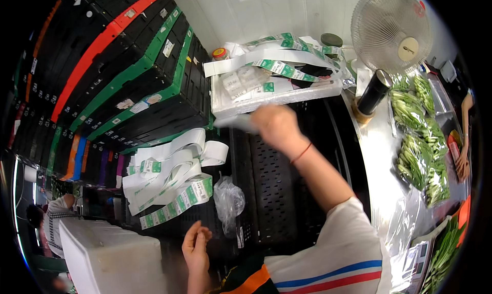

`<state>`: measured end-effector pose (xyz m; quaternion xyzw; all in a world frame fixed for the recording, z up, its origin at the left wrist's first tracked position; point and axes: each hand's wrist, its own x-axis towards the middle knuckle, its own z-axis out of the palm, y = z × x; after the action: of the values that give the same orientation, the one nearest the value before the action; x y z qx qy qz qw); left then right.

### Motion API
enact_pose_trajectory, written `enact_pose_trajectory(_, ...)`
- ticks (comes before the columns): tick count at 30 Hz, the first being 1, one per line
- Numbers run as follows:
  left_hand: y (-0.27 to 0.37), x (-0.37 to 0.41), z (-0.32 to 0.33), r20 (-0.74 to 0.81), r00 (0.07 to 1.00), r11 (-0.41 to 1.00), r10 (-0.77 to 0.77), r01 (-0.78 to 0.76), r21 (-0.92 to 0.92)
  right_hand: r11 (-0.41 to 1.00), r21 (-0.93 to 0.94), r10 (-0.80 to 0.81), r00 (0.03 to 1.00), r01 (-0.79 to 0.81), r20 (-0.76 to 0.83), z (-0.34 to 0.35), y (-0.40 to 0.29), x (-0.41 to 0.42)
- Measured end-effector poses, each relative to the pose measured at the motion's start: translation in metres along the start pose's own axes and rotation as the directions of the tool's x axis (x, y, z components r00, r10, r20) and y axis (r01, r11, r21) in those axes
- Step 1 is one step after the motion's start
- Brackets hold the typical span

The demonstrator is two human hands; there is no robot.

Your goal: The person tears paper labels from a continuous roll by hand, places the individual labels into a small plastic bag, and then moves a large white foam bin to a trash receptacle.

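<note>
My right hand (277, 129) is stretched over a black perforated plastic crate (271, 186), blurred by motion. Its fingers are closed on a flat pale strip (237, 122), too blurred to name exactly. Just beyond it lies a white foam tray (269, 101) holding strips of green-and-white labels (282, 69) and wrapped label rolls. My left hand (196, 242) hovers low at the front, its fingers loosely curled and apart with nothing visible in them. Ahead of it are heaped label strips (173, 178) and a crumpled clear plastic bag (228, 200).
Stacked black crates with coloured rims (127, 71) rise at left, above a white foam box (119, 255). On the steel table (374, 159) are bagged leafy greens (417, 152), a black cylinder (373, 92) and a fan (392, 29). Another person's hand (462, 165) is at far right.
</note>
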<state>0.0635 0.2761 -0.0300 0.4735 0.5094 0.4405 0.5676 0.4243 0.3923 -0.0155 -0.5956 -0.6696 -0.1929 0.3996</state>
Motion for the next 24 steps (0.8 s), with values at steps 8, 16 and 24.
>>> enact_pose_trajectory(8, -0.020, -0.010, 0.008, -0.095, 0.985, 0.982, -0.142, 0.152, 0.116, 0.851, -0.388, -0.235, 0.917, 0.354, 0.321, 0.084, 0.156, 0.008)
enact_pose_trajectory(16, -0.029, -0.009, 0.012, -0.142, 0.948, 0.941, -0.283, 0.303, 0.148, 0.899, -0.403, 0.127, 0.776, 0.173, 0.617, 0.154, 0.175, 0.053)
enact_pose_trajectory(24, 0.045, -0.075, -0.049, 0.187, 0.937, 0.346, 0.297, -0.288, 0.893, 0.954, -0.298, 0.211, 0.744, -0.017, 0.634, 0.152, 0.206, 0.021)
